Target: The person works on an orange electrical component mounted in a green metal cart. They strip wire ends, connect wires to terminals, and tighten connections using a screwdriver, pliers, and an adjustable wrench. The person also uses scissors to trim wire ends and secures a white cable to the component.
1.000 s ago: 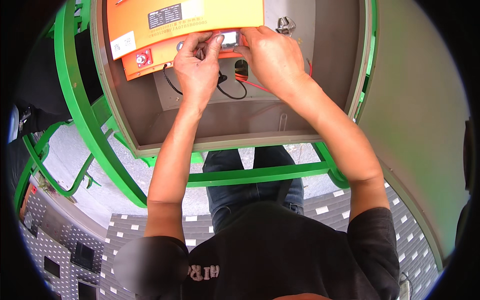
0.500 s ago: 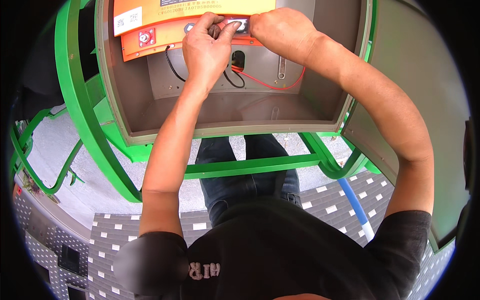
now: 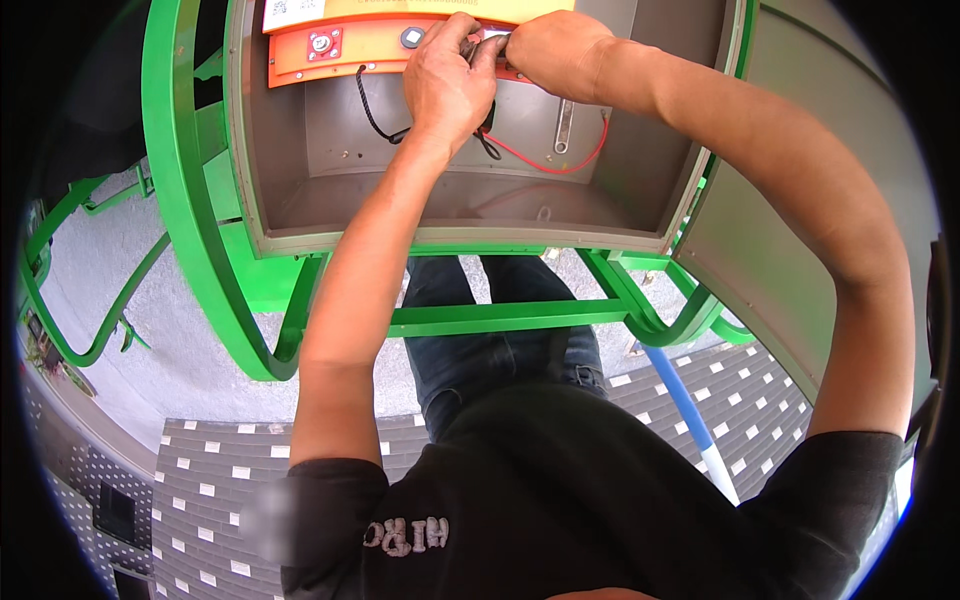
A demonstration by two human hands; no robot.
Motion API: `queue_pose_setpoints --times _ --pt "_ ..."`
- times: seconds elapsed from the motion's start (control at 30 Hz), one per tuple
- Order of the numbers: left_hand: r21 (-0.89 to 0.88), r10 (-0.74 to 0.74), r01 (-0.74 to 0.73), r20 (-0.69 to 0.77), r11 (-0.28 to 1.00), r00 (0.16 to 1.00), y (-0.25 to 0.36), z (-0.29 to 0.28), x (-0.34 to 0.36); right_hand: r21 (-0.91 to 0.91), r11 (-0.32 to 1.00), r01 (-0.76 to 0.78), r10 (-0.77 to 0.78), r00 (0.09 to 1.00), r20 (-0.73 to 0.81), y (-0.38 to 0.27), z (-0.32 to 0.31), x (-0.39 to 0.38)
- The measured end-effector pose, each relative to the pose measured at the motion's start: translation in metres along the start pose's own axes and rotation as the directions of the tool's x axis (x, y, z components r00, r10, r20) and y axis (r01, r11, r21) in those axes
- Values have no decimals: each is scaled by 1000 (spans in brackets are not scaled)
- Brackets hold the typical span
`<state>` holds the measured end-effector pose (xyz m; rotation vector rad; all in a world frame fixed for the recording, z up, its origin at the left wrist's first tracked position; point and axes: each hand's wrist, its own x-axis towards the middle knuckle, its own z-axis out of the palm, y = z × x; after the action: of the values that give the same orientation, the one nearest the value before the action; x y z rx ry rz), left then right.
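An orange case (image 3: pixel 385 48) with a yellow-orange top sits at the back of an open grey-brown metal box (image 3: pixel 420 212). On the case's front are a red square terminal (image 3: pixel 322 43) and a round black-rimmed fitting (image 3: pixel 411 37). My left hand (image 3: pixel 448 88) is at the middle of this front, thumb and fingers bent together around something dark. Close beside it, my right hand (image 3: pixel 558 55) is closed, knuckles up, against the same panel. Whatever the fingertips grip is hidden. Below hang a black cord (image 3: pixel 366 105) and a thin red wire (image 3: pixel 545 168).
A green tubular frame (image 3: pixel 190 200) surrounds the box, with a green crossbar (image 3: pixel 510 316) in front of my legs. To the right, a grey door panel (image 3: pixel 800 200) stands open. A blue and white pole (image 3: pixel 685 400) slants over the patterned floor (image 3: pixel 225 470).
The view has shifted, so the box and case sit higher in the picture. Both hands stay at the case's front panel, with the fingertips closer together.
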<state>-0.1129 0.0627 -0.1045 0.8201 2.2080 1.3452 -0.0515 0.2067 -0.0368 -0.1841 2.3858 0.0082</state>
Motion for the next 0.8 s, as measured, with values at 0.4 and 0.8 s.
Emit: queue_pose_setpoints --times 0.4,0.8 --pt "111 135 -122 -117 986 984 15 -3 1 439 894 -91 237 928 -289 3 33 -7" --pt "251 255 -295 180 922 950 5 -24 2 665 23 747 748 428 -507 10 38 -23"
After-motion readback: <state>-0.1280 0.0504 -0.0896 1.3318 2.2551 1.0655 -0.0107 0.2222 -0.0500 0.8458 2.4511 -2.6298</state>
